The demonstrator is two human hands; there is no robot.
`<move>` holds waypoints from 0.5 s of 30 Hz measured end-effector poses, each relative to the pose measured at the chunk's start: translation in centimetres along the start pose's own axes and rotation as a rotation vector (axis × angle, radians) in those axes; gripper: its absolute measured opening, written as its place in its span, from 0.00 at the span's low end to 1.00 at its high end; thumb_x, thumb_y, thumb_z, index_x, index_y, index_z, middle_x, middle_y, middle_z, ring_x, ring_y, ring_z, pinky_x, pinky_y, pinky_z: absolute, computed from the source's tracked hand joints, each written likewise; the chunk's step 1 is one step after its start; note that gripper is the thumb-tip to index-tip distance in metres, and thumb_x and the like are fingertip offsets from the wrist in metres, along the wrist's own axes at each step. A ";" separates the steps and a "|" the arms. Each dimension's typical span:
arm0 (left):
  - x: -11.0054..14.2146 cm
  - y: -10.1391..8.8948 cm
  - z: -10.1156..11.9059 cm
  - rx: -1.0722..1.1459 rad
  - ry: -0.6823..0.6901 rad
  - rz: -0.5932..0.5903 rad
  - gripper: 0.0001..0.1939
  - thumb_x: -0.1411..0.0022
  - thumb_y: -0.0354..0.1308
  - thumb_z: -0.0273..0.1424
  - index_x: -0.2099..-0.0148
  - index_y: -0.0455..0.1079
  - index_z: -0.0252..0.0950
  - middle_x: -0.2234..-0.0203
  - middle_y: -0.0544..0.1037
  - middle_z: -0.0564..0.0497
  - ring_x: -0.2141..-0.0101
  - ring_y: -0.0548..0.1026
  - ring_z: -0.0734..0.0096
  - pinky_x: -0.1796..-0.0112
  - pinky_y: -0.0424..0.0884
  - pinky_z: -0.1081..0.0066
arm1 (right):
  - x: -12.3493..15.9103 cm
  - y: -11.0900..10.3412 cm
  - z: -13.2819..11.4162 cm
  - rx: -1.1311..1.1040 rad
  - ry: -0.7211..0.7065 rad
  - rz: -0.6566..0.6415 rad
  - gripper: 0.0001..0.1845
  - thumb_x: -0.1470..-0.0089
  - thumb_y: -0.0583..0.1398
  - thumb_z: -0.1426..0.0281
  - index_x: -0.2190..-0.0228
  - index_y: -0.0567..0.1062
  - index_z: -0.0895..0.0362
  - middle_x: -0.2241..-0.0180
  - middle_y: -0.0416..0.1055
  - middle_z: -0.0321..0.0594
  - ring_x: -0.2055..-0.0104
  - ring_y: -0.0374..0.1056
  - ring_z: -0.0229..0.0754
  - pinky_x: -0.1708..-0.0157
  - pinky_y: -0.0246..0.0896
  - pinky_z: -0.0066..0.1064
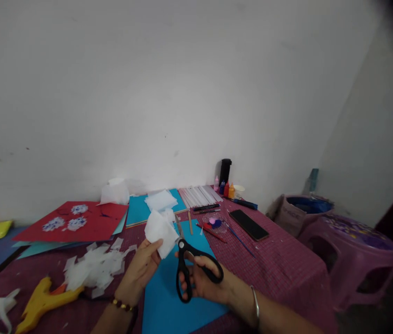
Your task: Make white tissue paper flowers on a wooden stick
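My left hand [144, 265] pinches a folded piece of white tissue paper [159, 232] above the blue paper [178, 297]. In my right hand [205, 280] is a pair of black-handled scissors [182, 260], with fingers through both loops and the handles spread apart. The blades point up and away, beside the right edge of the tissue paper; whether they touch it I cannot tell. To the left of my left hand lies a heap of cut white tissue pieces [95, 266]. A stack of white tissue [161, 200] rests farther back.
A yellow glue gun [45, 299] lies at the front left. Red paper [93, 218] with white-and-blue flowers sits behind it. On the right are a phone [248, 225], brushes, a paint palette [213, 223] and paint bottles [227, 189]. A purple stool [352, 260] stands beyond the table edge.
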State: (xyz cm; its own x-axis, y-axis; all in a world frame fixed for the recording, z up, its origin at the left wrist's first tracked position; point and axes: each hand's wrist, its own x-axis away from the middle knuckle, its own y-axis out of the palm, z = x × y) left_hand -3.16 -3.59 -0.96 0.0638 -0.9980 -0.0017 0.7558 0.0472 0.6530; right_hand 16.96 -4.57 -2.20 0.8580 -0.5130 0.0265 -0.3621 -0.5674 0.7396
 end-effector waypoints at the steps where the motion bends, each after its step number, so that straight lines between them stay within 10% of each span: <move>1: 0.0 0.0 -0.1 -0.005 -0.011 0.001 0.29 0.48 0.63 0.20 0.43 0.65 0.35 0.63 0.82 0.45 0.59 0.78 0.57 0.56 0.73 0.65 | 0.1 -0.1 0.1 0.002 -0.019 0.021 0.32 0.53 0.62 0.56 0.50 0.65 0.57 0.69 0.70 0.41 0.71 0.67 0.38 0.68 0.61 0.33; 7: -0.3 -0.5 -0.2 -0.003 -0.016 0.011 0.27 0.48 0.63 0.22 0.44 0.66 0.33 0.63 0.82 0.44 0.60 0.79 0.57 0.55 0.72 0.64 | 0.4 -0.7 1.0 0.116 -0.112 0.177 0.29 0.49 0.60 0.52 0.53 0.68 0.60 0.78 0.64 0.32 0.85 0.54 0.27 0.85 0.45 0.21; 15: 0.0 0.3 0.1 -0.096 -0.034 0.011 0.23 0.49 0.65 0.27 0.50 0.70 0.31 0.66 0.82 0.43 0.62 0.79 0.57 0.58 0.73 0.65 | 0.5 -1.2 1.3 -0.020 -0.027 -0.060 0.29 0.47 0.55 0.49 0.52 0.67 0.57 0.68 0.69 0.40 0.71 0.68 0.39 0.67 0.61 0.34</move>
State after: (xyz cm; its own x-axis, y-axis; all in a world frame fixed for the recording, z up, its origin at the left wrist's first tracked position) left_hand -2.99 -3.54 -0.71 0.0513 -0.9982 0.0318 0.8145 0.0602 0.5770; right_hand 17.33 -4.97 -3.95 0.8676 -0.4959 -0.0360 -0.3030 -0.5848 0.7525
